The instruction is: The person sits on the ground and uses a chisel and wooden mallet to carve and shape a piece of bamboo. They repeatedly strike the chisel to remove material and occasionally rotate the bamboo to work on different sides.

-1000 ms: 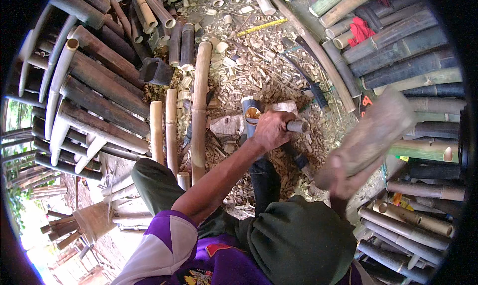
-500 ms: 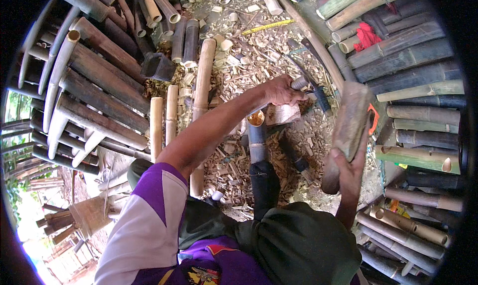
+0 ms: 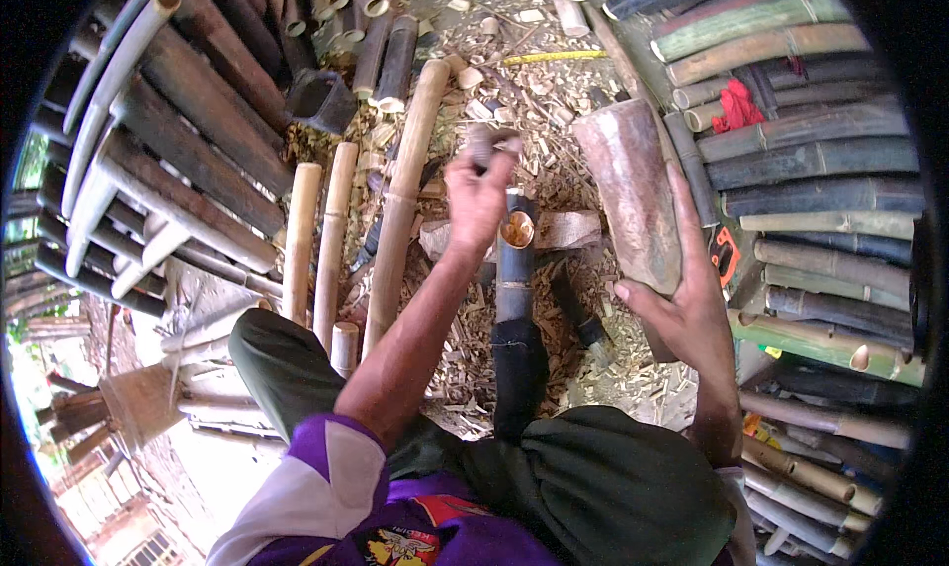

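Note:
My left hand (image 3: pixel 476 198) is closed around a short grey-brown cylindrical piece (image 3: pixel 491 147), blurred by motion and like a tool handle. It is just left of the upper end of a dark bamboo tube (image 3: pixel 515 269). That tube has a pale orange opening (image 3: pixel 517 229) in its side and lies across a pale wooden block (image 3: pixel 575 230). Black wrapping (image 3: pixel 520 363) covers its lower part, between my legs. To the right, my right hand (image 3: pixel 689 304) grips a thick, worn wooden block (image 3: pixel 625 175), thumb on its near side and fingers along its right side.
Wood chips (image 3: pixel 465 334) cover the ground. Pale bamboo poles (image 3: pixel 400 205) lie at the left, beside a rack of dark bamboo (image 3: pixel 203 121). Stacked bamboo (image 3: pixel 811 161) lines the right, near an orange-handled saw (image 3: pixel 727 258) and red cloth (image 3: pixel 737 106). A black container (image 3: pixel 321 101) stands farther back.
My left hand has moved left and nearer with the cylindrical piece, from the far right of the bamboo tube. The wooden block in my right hand has shifted left and farther away.

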{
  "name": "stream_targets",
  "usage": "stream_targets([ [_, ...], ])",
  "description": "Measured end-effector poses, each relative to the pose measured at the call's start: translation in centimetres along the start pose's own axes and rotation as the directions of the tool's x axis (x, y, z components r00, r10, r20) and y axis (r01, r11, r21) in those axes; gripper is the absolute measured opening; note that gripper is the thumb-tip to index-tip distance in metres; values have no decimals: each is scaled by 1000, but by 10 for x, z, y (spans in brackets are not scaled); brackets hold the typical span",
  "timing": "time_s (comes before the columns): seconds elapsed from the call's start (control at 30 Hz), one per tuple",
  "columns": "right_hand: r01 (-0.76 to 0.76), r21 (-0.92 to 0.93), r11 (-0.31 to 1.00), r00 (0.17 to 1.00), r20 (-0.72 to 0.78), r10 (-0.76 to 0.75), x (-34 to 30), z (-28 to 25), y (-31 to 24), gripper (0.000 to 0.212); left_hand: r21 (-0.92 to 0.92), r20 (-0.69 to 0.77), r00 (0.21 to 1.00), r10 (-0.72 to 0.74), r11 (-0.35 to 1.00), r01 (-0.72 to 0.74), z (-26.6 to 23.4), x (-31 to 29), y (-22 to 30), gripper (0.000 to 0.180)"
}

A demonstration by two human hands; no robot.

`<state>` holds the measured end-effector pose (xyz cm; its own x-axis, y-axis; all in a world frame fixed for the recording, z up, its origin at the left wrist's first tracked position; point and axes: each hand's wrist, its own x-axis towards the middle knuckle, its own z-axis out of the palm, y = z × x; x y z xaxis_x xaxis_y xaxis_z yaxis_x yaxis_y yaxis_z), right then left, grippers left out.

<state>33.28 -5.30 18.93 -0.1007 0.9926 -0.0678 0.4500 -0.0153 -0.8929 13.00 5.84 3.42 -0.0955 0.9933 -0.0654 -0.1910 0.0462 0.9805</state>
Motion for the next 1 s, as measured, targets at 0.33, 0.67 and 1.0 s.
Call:
stream_targets([
  [0.33,230,-42,972,912,359,-200,67,24,-69,105,-758,-376,816,-439,652,2,-37,-14,-27,37],
  [0.67,717,-659,229,696,697,-172,108,82,-73,108,-649,-210,934,-289,756,88,7,-46,-41,65],
  [1.0,543,-652,530,787,615,-49,95,58,-71,94,-501,-231,927,-297,853,148,18,-54,-36,38],
])
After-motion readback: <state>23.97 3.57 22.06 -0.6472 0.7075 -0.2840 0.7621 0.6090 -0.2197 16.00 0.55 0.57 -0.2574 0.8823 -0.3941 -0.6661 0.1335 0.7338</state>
